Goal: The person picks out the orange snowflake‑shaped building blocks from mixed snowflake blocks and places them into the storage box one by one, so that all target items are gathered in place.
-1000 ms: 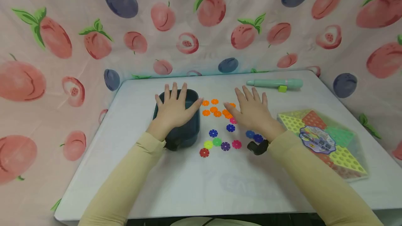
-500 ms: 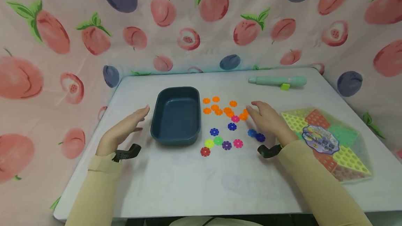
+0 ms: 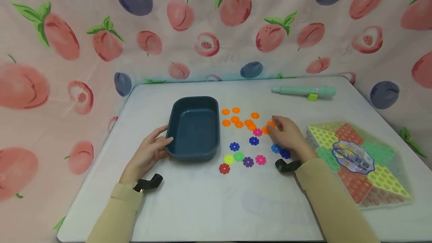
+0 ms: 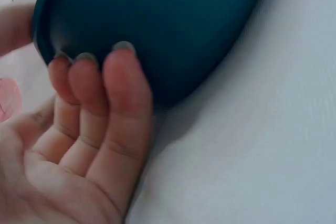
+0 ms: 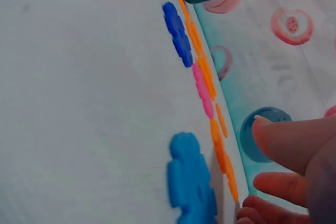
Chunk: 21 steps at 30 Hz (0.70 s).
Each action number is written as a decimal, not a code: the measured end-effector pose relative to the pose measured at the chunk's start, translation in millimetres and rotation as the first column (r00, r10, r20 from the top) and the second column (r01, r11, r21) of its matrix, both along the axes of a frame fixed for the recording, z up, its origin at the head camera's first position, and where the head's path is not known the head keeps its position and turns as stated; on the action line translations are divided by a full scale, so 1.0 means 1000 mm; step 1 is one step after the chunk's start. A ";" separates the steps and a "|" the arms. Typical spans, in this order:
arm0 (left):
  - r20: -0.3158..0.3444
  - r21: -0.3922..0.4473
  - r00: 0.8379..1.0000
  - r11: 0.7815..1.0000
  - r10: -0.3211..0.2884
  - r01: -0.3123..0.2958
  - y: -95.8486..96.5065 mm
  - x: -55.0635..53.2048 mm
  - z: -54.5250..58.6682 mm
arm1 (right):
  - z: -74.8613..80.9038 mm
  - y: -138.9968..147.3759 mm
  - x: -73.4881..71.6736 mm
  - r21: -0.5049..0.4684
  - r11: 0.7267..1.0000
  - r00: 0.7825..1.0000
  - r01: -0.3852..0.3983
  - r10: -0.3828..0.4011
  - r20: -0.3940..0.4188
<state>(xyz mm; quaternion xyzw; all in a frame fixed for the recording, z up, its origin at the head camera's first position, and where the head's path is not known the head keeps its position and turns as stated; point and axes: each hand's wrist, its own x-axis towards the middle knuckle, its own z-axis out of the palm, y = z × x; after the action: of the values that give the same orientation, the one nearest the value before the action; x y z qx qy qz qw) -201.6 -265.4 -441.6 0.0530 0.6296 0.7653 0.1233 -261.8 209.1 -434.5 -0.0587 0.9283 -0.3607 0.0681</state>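
Note:
My left hand (image 3: 146,155) grips the left wall of a dark teal plastic bin (image 3: 194,156), thumb over the rim. In the left wrist view its fingers (image 4: 126,82) curl against the bin's outer side. My right hand (image 3: 288,135) is low by the right end of a group of orange notched plastic discs (image 3: 255,115). Its thumb and fingers are apart in the right wrist view, with nothing seen between them. Nearer to me lie blue discs (image 3: 254,141), a pink disc (image 3: 260,160), a purple disc (image 3: 248,161), a green disc (image 3: 239,156) and a red disc (image 3: 224,168).
A clear hexagonal case (image 3: 384,153) with coloured compartments lies at the right, beside the right forearm. At the back right is a mint-green tube-shaped object (image 3: 297,91) with a lime block (image 3: 312,97) against it. A fruit-print curtain (image 3: 207,10) borders the white table (image 3: 202,205).
Both hands were spread over the bin and discs. The left hand withdrew leftward, then came in and took hold of the bin's wall. The right hand lowered beside the orange discs.

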 end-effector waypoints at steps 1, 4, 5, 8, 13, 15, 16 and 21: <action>-0.008 -0.005 1.000 1.000 0.013 -0.014 0.001 0.001 0.001 | -0.001 0.001 0.000 0.014 1.000 1.000 -0.005 0.005 -0.015; -0.022 0.007 0.999 0.999 0.035 -0.034 0.001 0.002 0.002 | -0.001 0.002 -0.002 0.043 0.999 0.998 -0.013 0.015 -0.056; -0.023 0.015 0.999 0.999 0.039 -0.038 0.002 0.002 0.002 | -0.001 0.002 -0.003 0.047 0.999 0.997 -0.017 0.020 -0.070; -0.017 0.035 0.999 0.998 0.046 -0.045 0.002 0.003 0.002 | -0.002 0.003 -0.003 0.050 0.999 0.997 -0.014 0.018 -0.080; -0.006 0.039 0.998 0.997 0.060 -0.060 0.004 0.005 0.001 | -0.006 0.002 0.000 0.039 0.999 0.997 0.003 0.000 -0.079; -0.005 0.036 0.998 0.997 0.068 -0.068 0.004 0.004 0.000 | -0.008 0.002 0.000 0.040 0.999 0.996 0.006 -0.003 -0.089; -0.006 0.036 0.998 0.997 0.067 -0.066 0.005 0.004 0.000 | -0.009 0.002 -0.001 0.042 0.999 0.996 0.008 -0.004 -0.095; 0.004 0.042 0.998 0.997 0.070 -0.070 0.004 0.003 -0.002 | -0.013 0.000 -0.001 0.048 0.999 0.996 0.017 -0.012 -0.090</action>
<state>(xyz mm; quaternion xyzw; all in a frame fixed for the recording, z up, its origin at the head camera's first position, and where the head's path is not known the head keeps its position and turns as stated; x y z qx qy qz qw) -198.7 -261.0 -443.6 0.0324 0.6146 0.7823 0.0959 -263.0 208.8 -447.4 -0.0665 0.9393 -0.3357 0.0253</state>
